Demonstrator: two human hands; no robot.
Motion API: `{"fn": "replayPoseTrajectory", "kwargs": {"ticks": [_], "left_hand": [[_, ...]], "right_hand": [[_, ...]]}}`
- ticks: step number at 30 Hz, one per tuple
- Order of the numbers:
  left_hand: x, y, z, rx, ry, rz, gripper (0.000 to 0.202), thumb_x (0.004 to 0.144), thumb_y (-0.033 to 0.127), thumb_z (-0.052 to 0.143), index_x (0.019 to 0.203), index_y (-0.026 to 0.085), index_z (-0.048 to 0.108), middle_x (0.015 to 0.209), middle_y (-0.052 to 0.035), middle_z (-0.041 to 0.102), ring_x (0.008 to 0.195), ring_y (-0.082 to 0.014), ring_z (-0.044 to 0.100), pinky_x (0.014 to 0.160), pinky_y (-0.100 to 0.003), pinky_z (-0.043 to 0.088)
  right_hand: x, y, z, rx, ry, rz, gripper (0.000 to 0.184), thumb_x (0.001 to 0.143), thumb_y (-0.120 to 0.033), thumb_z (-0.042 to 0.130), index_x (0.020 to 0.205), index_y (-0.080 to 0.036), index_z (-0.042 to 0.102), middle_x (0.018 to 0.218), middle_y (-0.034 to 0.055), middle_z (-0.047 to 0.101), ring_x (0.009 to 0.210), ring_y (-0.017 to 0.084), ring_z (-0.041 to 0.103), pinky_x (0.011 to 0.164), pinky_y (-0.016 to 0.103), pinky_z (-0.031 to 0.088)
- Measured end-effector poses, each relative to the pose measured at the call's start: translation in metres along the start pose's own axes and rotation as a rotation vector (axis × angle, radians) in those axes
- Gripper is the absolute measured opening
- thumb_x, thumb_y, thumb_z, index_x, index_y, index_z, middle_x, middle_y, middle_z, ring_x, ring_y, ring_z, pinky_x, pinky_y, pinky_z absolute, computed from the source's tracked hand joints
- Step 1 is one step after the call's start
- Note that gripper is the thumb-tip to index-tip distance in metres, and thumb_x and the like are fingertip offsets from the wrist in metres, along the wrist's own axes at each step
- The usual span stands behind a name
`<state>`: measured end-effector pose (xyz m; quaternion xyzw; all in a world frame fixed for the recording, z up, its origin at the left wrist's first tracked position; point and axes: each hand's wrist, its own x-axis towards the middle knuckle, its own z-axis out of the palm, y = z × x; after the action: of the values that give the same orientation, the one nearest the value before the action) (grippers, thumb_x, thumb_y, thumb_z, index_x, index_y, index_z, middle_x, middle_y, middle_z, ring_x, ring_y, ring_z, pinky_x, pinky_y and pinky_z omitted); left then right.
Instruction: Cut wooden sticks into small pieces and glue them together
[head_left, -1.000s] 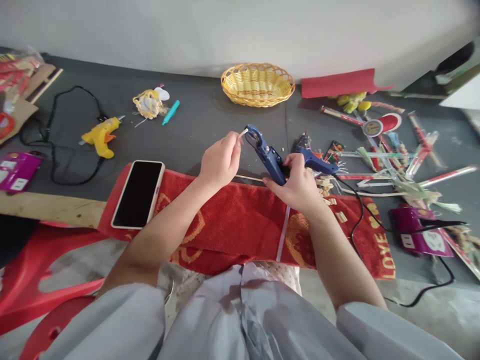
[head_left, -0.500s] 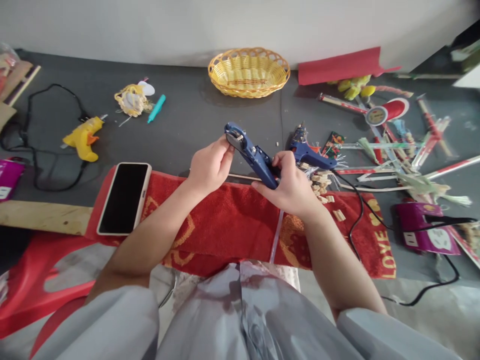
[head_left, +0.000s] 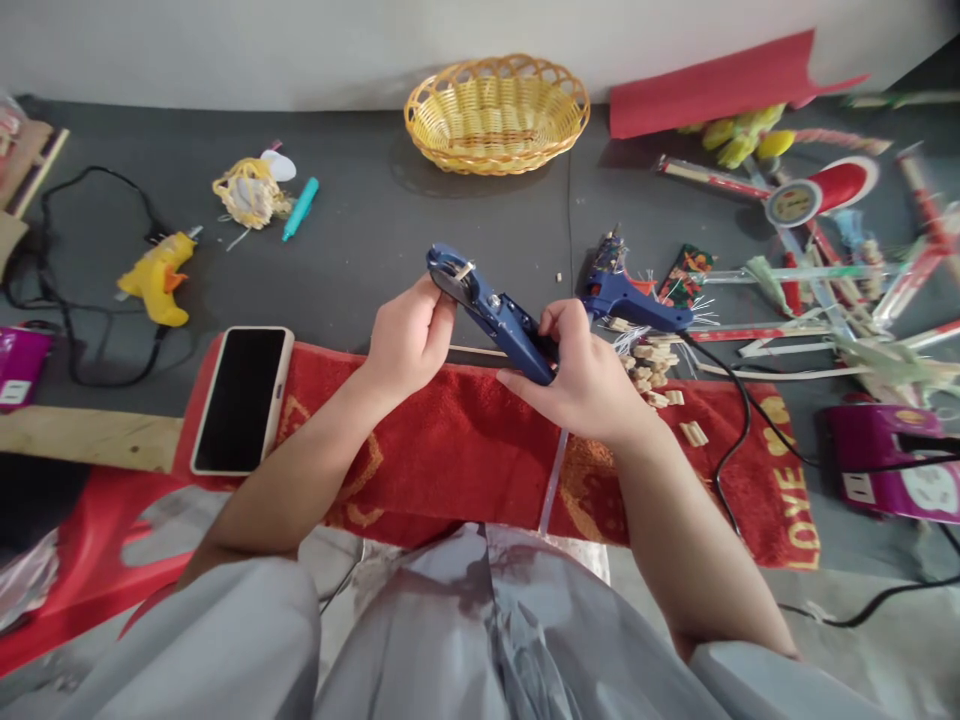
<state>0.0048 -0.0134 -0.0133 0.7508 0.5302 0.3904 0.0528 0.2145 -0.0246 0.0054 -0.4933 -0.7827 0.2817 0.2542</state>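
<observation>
L hand [head_left: 409,335] over far edge of red towel [head_left: 465,440], fingers curled in, can't tell what's pinched; blue cutters [head_left: 504,332] by same edge, R hand [head_left: 592,375] closed round handles; yellow "LOVE" lettering [head_left: 805,543] at towel's R end; grey tabletop [head_left: 637,190] beyond towel; pale wall [head_left: 322,50] behind.

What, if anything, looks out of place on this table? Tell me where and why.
One small pale piece lies alone on the gray tabletop, apart from the pile of similar pieces near the blue glue gun. Nothing looks clearly damaged.
</observation>
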Motion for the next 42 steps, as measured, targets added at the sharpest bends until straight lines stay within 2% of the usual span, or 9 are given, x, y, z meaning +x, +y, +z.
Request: {"fn": "replayPoseTrajectory", "kwargs": {"ticks": [8, 17, 25, 36, 42], "left_hand": [[0.0013, 0.0018, 0.0007, -0.080, 0.038, -0.002, 0.035, 0.100, 0.041, 0.029, 0.079, 0.021, 0.051, 0.060, 0.0020, 0.053, 0.051, -0.0104, 0.054, 0.055, -0.026, 0.042], [0.0003, 0.0049, -0.0007, -0.031, -0.027, -0.077, 0.041, 0.100, 0.045, 0.024, 0.082, 0.022, 0.054, 0.063, -0.0004, 0.058, 0.058, -0.0131, 0.059, 0.061, -0.029, 0.046], [0.0001, 0.0033, -0.0009, -0.019, -0.046, -0.085, 0.041, 0.099, 0.044, 0.025, 0.082, 0.022, 0.055, 0.062, -0.0008, 0.058, 0.057, -0.0134, 0.058, 0.061, -0.029, 0.046], [0.0029, 0.0053, -0.0027, -0.008, -0.046, -0.055, 0.039, 0.099, 0.045, 0.024, 0.080, 0.022, 0.050, 0.059, 0.0007, 0.052, 0.051, -0.0122, 0.051, 0.055, -0.029, 0.039], [0.0029, 0.0062, -0.0035, -0.018, -0.063, -0.071, 0.041, 0.099, 0.046, 0.022, 0.081, 0.023, 0.050, 0.058, 0.0004, 0.052, 0.051, -0.0123, 0.050, 0.056, -0.028, 0.038]], "right_hand": [[0.0006, 0.0021, -0.0008, -0.002, 0.007, 0.006, 0.046, 0.070, -0.047, 0.062, 0.091, -0.025, 0.028, 0.077, -0.0026, 0.038, 0.057, 0.011, 0.040, 0.053, 0.027, 0.034], [0.0006, 0.0035, -0.0014, -0.004, 0.000, 0.000, 0.046, 0.071, -0.050, 0.062, 0.090, -0.025, 0.028, 0.074, -0.0036, 0.038, 0.055, 0.011, 0.039, 0.053, 0.027, 0.034], [0.0022, 0.0033, -0.0017, 0.028, -0.012, -0.005, 0.047, 0.070, -0.050, 0.063, 0.089, -0.025, 0.029, 0.074, -0.0039, 0.040, 0.054, 0.011, 0.040, 0.054, 0.027, 0.035], [0.0028, 0.0048, -0.0027, 0.036, -0.014, -0.010, 0.047, 0.070, -0.051, 0.063, 0.090, -0.025, 0.030, 0.074, -0.0032, 0.044, 0.056, 0.012, 0.043, 0.056, 0.028, 0.037], [0.0023, 0.0060, -0.0024, 0.037, -0.020, -0.028, 0.045, 0.072, -0.049, 0.064, 0.090, -0.025, 0.030, 0.072, -0.0047, 0.042, 0.054, 0.011, 0.040, 0.055, 0.027, 0.035]]}}
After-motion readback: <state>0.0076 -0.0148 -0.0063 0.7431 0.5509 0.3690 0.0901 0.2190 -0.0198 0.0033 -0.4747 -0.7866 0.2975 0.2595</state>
